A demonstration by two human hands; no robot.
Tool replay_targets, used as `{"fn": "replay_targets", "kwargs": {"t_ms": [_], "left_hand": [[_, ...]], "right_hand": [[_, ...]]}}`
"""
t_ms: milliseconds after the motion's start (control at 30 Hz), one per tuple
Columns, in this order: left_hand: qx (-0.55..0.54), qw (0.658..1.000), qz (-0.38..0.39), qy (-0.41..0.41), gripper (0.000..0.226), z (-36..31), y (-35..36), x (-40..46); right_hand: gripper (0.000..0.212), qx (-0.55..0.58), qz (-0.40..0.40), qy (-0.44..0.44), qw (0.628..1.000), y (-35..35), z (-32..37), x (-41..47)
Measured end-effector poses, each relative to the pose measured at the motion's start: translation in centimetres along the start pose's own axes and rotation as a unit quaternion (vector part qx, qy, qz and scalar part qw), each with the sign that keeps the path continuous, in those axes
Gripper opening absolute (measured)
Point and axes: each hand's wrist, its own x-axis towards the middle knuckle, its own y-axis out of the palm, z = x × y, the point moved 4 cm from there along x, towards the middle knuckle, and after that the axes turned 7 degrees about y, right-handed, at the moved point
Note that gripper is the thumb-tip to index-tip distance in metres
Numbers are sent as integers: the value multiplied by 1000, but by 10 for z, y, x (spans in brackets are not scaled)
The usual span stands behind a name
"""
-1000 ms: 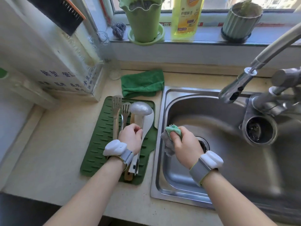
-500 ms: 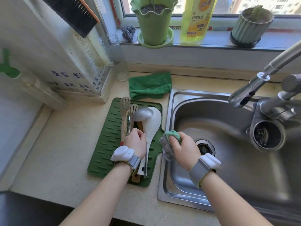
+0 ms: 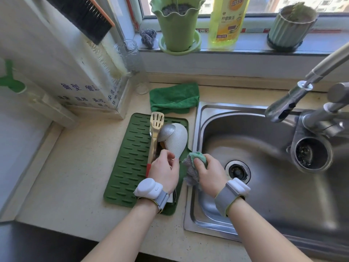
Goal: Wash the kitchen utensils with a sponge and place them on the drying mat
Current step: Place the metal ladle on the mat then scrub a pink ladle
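Now the white spoon (image 3: pixel 176 141) has slid over the ladle (image 3: pixel 165 131) on the mat (image 3: pixel 128 157).
Left hand (image 3: pixel 164 172) pinches its handle; right hand (image 3: pixel 209 173) squeezes the sponge (image 3: pixel 196 157) at the sink (image 3: pixel 245 148) edge.

On the green drying mat (image 3: pixel 128 163), the left hand (image 3: pixel 164 170) grips a white rice paddle (image 3: pixel 176 139); at its 3 o'clock, the right hand (image 3: pixel 208 173) clutches a sponge (image 3: pixel 196 157) over the sink (image 3: pixel 264 148) rim.

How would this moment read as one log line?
left hand: on utensils, drying mat | right hand: holds sponge | sink: no utensils
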Motion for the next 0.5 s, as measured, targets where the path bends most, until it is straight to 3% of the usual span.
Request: {"fn": "replay_targets", "kwargs": {"t_ms": [233, 500], "left_hand": [[-35, 994, 70, 81, 8, -75, 52, -11], [-36, 961, 204, 184, 11, -211, 187, -60]], "right_hand": [[15, 65, -90, -3, 994, -100, -35, -20], [14, 141, -235, 76, 959, -262, -137, -75]]}}
